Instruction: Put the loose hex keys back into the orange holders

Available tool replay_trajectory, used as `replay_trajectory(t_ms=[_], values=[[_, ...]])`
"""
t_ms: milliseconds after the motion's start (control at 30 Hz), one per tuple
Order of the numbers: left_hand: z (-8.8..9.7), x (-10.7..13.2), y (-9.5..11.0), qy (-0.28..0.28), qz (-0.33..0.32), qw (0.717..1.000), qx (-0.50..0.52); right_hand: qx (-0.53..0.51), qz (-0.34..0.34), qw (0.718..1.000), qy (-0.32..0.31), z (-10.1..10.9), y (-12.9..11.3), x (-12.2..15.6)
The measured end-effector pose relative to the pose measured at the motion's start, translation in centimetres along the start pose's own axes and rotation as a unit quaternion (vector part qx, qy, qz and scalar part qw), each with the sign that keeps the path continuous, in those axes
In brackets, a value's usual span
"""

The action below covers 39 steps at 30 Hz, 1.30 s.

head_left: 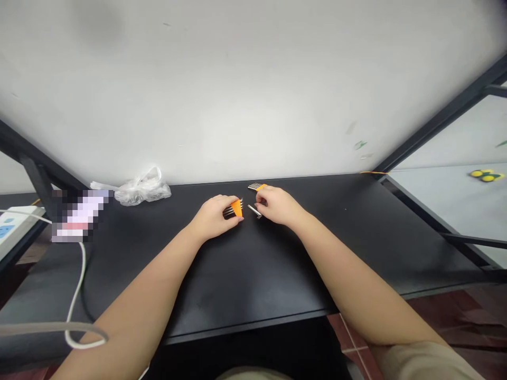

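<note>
My left hand lies on the black table with its fingers closed round an orange holder that carries several thin metal keys. My right hand is just to the right, fingers curled, pinching one loose metal key that points toward the orange holder. Behind my right hand lies a second orange holder with metal keys, close to the wall; whether my fingers touch it I cannot tell.
A crumpled clear plastic bag lies at the back left by the white wall. A white power strip and a white cable sit at the left edge. A black metal frame rises on the right.
</note>
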<state>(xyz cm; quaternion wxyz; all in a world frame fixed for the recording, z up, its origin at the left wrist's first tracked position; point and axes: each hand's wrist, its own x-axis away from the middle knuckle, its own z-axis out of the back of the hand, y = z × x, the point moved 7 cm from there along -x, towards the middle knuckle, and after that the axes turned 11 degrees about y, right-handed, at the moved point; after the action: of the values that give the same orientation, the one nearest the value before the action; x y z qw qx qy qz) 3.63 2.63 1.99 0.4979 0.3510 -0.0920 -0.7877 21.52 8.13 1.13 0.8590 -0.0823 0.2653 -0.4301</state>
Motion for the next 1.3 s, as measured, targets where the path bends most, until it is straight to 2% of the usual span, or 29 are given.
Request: replay_trajectory(t_ms=[133, 233, 733, 967, 1033, 1200, 1300], values=[[-0.1, 0.0, -0.2, -0.007, -0.001, 1.0, -0.001, -0.007, -0.029, 0.997, -0.068, -0.5, 1.5, 0.3], [-0.1, 0.0, -0.2, -0.007, 0.002, 1.0, -0.005, -0.013, -0.045, 0.995, -0.093, -0.9, 1.7, 0.5], [-0.2, 0.0, -0.2, -0.011, 0.006, 1.0, -0.003, -0.002, -0.05, 0.995, -0.091, -1.1, 1.6, 0.5], [-0.2, 0.0, -0.3, -0.009, 0.004, 1.0, -0.003, 0.084, -0.072, 0.989, -0.097, -1.0, 1.9, 0.7], [-0.2, 0.0, -0.4, -0.007, 0.004, 1.0, -0.005, 0.066, -0.053, 0.992, -0.09, -0.6, 1.4, 0.6], [-0.2, 0.0, -0.4, -0.007, 0.002, 1.0, -0.007, -0.055, 0.034, 0.995, -0.078, 0.2, -1.5, 0.7], [-0.2, 0.0, -0.3, -0.006, 0.005, 1.0, -0.005, -0.086, 0.052, 0.992, -0.079, 0.3, -2.4, 0.7]])
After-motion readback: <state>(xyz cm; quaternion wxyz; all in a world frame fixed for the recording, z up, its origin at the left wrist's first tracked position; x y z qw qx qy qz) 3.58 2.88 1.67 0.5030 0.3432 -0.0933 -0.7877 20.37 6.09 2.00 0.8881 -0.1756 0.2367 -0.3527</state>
